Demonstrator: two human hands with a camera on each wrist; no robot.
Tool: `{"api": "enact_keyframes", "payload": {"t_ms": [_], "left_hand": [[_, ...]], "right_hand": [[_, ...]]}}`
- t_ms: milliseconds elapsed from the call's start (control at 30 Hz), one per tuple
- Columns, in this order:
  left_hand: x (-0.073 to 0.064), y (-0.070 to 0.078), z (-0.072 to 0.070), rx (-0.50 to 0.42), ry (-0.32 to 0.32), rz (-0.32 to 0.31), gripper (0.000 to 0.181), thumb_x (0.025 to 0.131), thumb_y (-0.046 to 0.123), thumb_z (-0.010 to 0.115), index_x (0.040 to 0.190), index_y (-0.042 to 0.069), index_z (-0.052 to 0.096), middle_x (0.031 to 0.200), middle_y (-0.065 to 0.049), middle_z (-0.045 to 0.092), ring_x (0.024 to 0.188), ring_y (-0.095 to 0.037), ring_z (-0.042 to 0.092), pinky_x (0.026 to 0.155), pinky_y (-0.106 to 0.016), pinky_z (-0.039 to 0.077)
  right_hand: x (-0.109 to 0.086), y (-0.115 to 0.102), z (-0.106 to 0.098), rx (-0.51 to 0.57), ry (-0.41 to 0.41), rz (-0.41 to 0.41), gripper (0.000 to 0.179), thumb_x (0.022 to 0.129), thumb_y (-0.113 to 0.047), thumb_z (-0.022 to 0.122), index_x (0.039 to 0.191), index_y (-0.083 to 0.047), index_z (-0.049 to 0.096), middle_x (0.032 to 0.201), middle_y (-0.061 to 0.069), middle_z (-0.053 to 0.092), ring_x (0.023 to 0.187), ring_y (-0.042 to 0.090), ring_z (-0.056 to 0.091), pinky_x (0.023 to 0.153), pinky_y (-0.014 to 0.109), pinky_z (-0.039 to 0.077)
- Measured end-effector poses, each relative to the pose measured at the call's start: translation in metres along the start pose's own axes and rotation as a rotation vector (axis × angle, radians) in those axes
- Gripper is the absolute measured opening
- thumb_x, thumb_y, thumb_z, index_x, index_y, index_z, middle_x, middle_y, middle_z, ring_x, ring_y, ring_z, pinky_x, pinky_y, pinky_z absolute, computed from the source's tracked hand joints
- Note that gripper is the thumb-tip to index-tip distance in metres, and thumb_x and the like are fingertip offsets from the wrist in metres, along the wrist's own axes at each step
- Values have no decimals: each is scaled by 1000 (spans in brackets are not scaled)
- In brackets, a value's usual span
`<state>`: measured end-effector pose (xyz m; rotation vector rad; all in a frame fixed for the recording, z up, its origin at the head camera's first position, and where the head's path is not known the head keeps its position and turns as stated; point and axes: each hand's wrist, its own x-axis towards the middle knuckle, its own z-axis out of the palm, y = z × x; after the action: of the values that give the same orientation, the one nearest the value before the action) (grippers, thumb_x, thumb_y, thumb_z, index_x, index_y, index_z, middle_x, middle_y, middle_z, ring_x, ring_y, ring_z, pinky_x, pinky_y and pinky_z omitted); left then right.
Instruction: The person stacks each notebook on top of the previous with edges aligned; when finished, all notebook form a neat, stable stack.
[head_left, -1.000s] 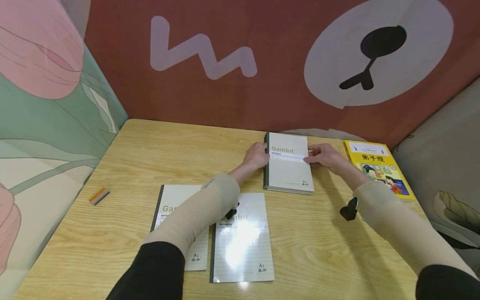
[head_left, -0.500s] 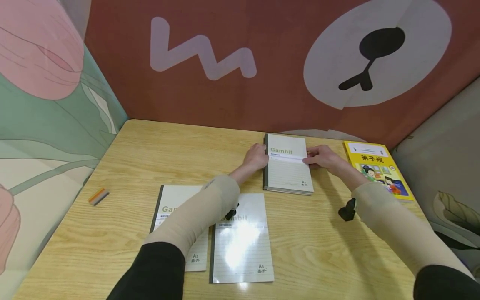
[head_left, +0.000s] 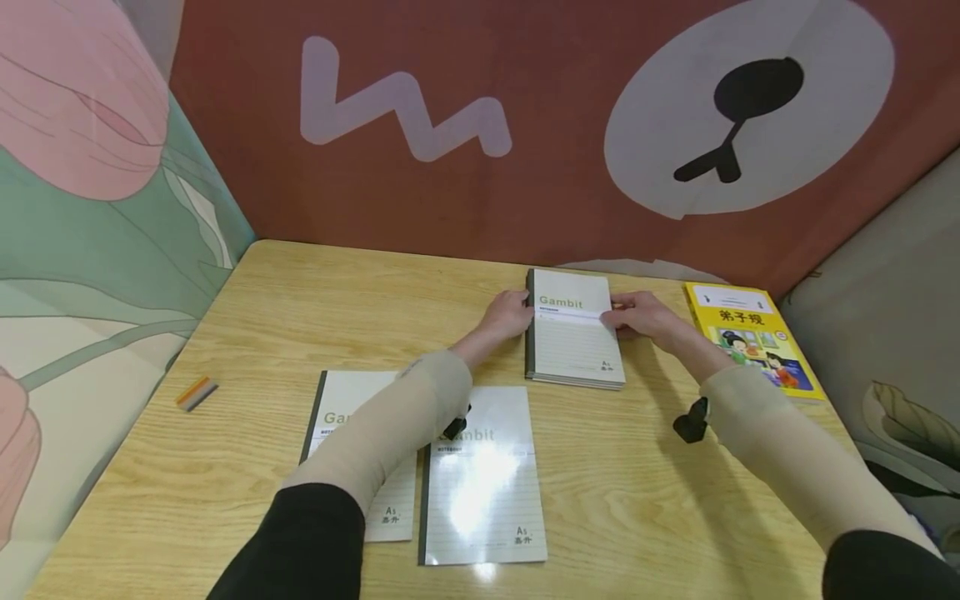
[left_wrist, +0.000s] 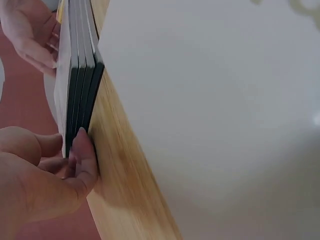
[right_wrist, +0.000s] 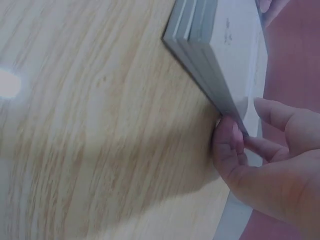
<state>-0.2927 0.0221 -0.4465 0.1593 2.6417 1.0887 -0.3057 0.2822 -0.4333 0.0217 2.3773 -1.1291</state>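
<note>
A stack of several Gambit notebooks with dark spines lies at the back of the wooden table. At its spine side, my left hand grips it, the thumb by the top cover and curled fingers against the spines. On the opposite side my right hand holds the page edges, thumb over the top cover and the other fingers bent at the lower edge. Two more Gambit notebooks lie side by side in front: the right notebook shows glare, and the left notebook is partly covered by my left sleeve.
A yellow picture-covered book lies at the back right, beyond my right wrist. A small striped orange and grey piece is near the table's left edge. A painted red-brown wall borders the back of the table.
Both hands keep their hold on the notebook stack. The stack and hands appear very slightly further left and lower, as the whole view shifts a little; otherwise little differs.
</note>
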Motion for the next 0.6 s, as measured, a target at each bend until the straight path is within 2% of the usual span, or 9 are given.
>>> {"api": "enact_keyframes", "payload": {"t_ms": [100,167,233,267,300,367,433,533,600], "left_hand": [[-3,-9,-12,-33,1,46,51,108,18,46,155,0,41,161,-15,45,152,-30,39,128,-39,32],[-7,-16,-23,-49,7,64,51,107,17,48,155,1,43,155,-15,52,139,-28,53,120,-37,42],[-12,-23,-35,-76,8,64,50,106,15,49,155,3,44,132,-15,67,107,-23,66,97,-33,55],[-15,-27,-40,-89,7,60,50,106,14,49,155,4,45,115,-13,70,89,-19,65,82,-30,55],[-18,-30,-46,-100,7,60,49,106,13,48,154,5,46,100,-10,69,74,-16,59,69,-28,50],[-26,-38,-56,-128,6,62,48,106,12,48,154,6,47,81,-6,59,58,-12,45,55,-25,38],[-34,-45,-64,-148,6,79,47,107,13,48,153,5,47,78,-8,58,56,-13,44,51,-23,34],[-51,-56,-76,-168,-1,105,48,107,15,48,154,4,46,101,-16,67,72,-22,59,58,-24,45],[-64,-63,-83,-178,-14,112,49,107,17,48,154,5,45,115,-21,66,86,-30,66,67,-31,54]], "right_hand": [[-3,-4,0,-25,74,-17,68,107,-25,56,161,2,26,142,30,53,91,8,66,90,32,61],[-7,-7,0,-41,129,-48,67,107,-25,56,160,3,27,136,31,53,85,14,65,88,35,61],[-11,-10,0,-76,174,-81,64,107,-25,56,159,2,31,133,30,54,84,18,66,87,38,61],[-14,-12,0,-95,192,-97,63,107,-25,56,158,2,33,133,29,55,85,21,67,86,39,61],[-18,-13,1,-113,209,-113,61,106,-26,55,158,1,35,132,29,55,86,23,67,87,40,61],[-25,-16,4,-153,248,-145,58,106,-26,56,155,0,40,130,27,57,90,29,69,86,42,62],[-32,-18,8,-183,285,-184,55,106,-26,57,153,0,45,126,26,60,93,34,69,83,42,63],[-41,-21,17,-194,320,-245,50,106,-25,57,149,-1,51,119,25,63,93,37,69,78,38,64],[-47,-23,24,-190,330,-284,47,106,-24,57,147,-1,53,115,26,64,91,37,70,76,37,64]]}}
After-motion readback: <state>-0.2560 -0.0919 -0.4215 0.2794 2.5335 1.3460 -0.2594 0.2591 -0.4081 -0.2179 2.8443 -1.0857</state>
